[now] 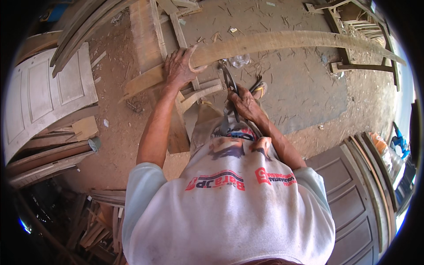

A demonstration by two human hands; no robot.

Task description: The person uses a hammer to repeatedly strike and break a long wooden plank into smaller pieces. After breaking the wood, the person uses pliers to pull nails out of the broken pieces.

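A long, pale wooden plank (282, 43) runs across in front of me from the left to the far right. My left hand (179, 66) is closed over it toward its left end, with the thumb on the near side. Just below the plank, my right hand (245, 104) is wrapped around a dark metal tool (228, 78) with two long arms, resembling pincers. The tool's upper end comes close to the plank's near edge; I cannot tell whether they touch. Part of the tool is hidden by my fingers.
Under the plank's left part stands a wide board (148, 33) with wooden pieces beside it. A pale panelled door (48, 95) leans at left, a dark one (346, 190) lies at lower right. Wooden frames (364, 67) stand far right. Wood shavings litter the floor (304, 101).
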